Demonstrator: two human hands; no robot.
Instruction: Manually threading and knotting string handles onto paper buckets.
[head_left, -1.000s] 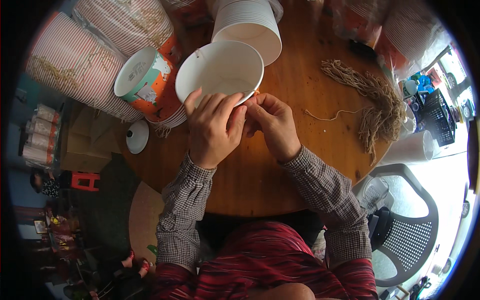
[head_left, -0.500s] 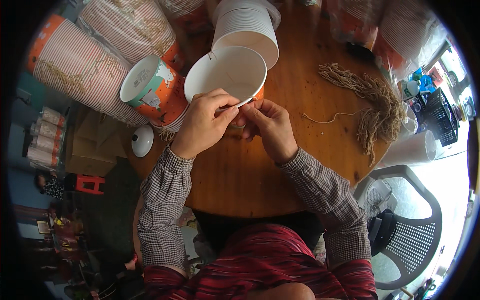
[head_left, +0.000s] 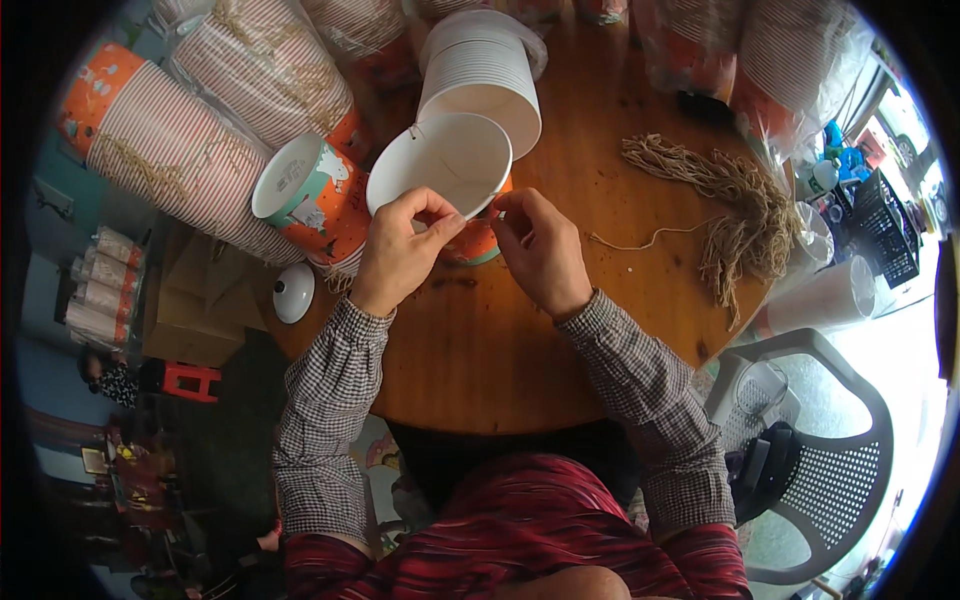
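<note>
A round paper bucket (head_left: pixel 440 150), white inside and orange with a green band outside, stands on the wooden table, its mouth tilted towards me. Through its far rim runs a short piece of thin brown twine (head_left: pixel 418 127). My left hand (head_left: pixel 402 250) is closed in a pinch in front of the near rim; what its fingertips hold is too small to make out. At the rim's right side, my right hand (head_left: pixel 545 252) pinches a thin end of twine between thumb and forefinger. A small gap separates the two hands.
Behind the bucket lies a stack of white buckets (head_left: pixel 480 90). Patterned buckets (head_left: pixel 325 200) and wrapped stacks (head_left: pixel 175 140) crowd the left. A bundle of twine (head_left: pixel 745 210) lies on the table (head_left: pixel 480 370) at right. A white lid (head_left: pixel 293 292) sits at the left edge; a grey chair (head_left: pixel 870 440) stands right.
My hands have drawn apart from their meeting point at the near rim. The right hand has come off the rim's outside, and more of the bucket's orange wall shows between them.
</note>
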